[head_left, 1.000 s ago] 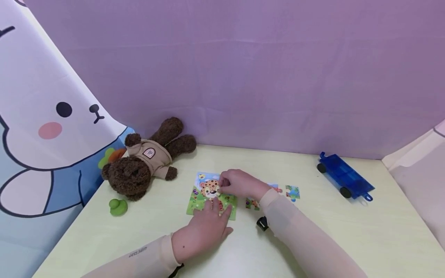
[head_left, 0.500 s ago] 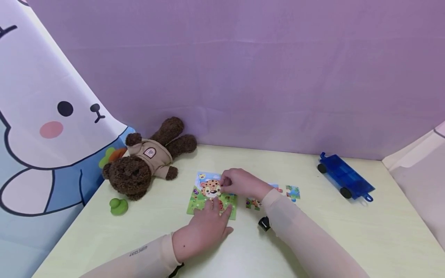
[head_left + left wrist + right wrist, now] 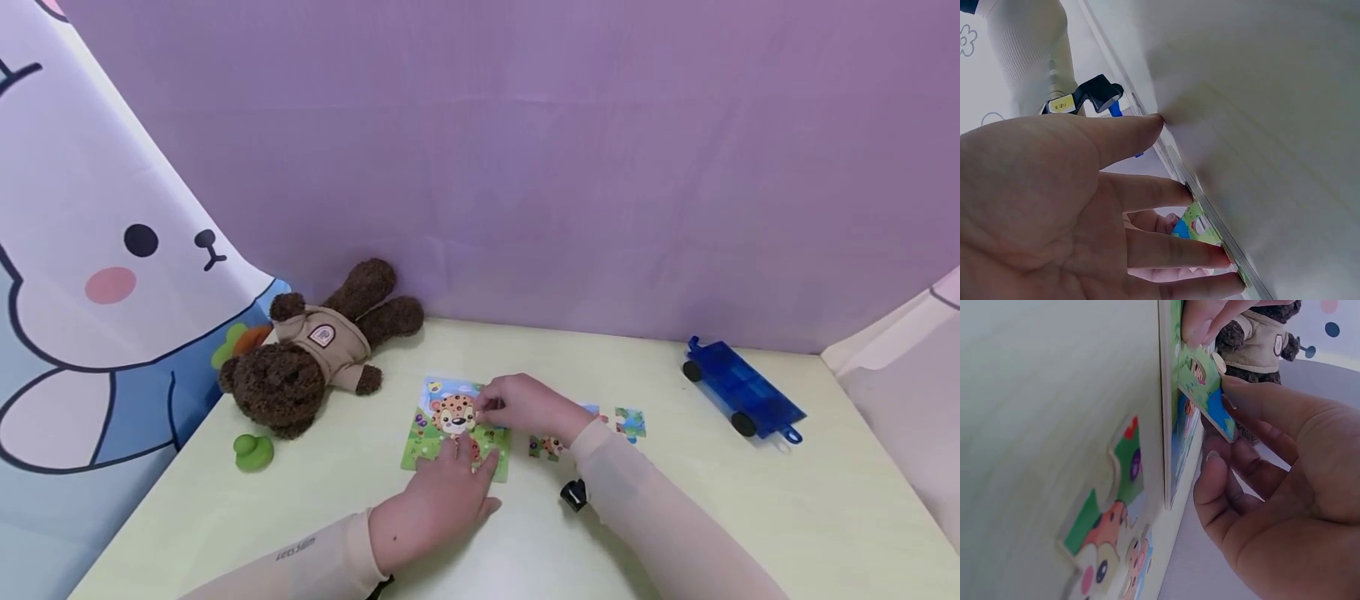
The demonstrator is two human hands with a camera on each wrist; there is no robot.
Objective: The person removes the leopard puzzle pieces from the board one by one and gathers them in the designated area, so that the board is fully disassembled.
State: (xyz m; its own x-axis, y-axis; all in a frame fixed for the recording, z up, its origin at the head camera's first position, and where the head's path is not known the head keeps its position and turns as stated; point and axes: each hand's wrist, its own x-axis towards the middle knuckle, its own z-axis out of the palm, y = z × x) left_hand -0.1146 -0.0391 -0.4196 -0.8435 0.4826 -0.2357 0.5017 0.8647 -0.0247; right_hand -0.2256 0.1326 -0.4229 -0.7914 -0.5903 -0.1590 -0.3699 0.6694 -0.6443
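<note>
A square puzzle board [image 3: 417, 454] with a leopard picture lies mid-table in the head view. My left hand [image 3: 442, 508] rests its fairly straight, spread fingertips on the board's lower part. Over the right side of the board, my right hand [image 3: 528, 404] pinches a green-and-blue puzzle piece [image 3: 1210, 394] between thumb and fingers. The right wrist view shows this piece tilted against the board's face, its far corner close to the left fingertips. Several loose puzzle pieces [image 3: 1107, 522] lie to the right of the board, some partly hidden by my right arm.
A brown teddy bear [image 3: 330, 342] lies at the back left, with a green toy duck [image 3: 253, 452] in front of it. On the right sits a blue toy wagon [image 3: 742, 389]. A purple cloth [image 3: 525, 167] hangs behind the table [image 3: 750, 517].
Both hands keep nearly the same place, the right still holding the puzzle piece at the board's right side. The whole head view has shifted slightly.
</note>
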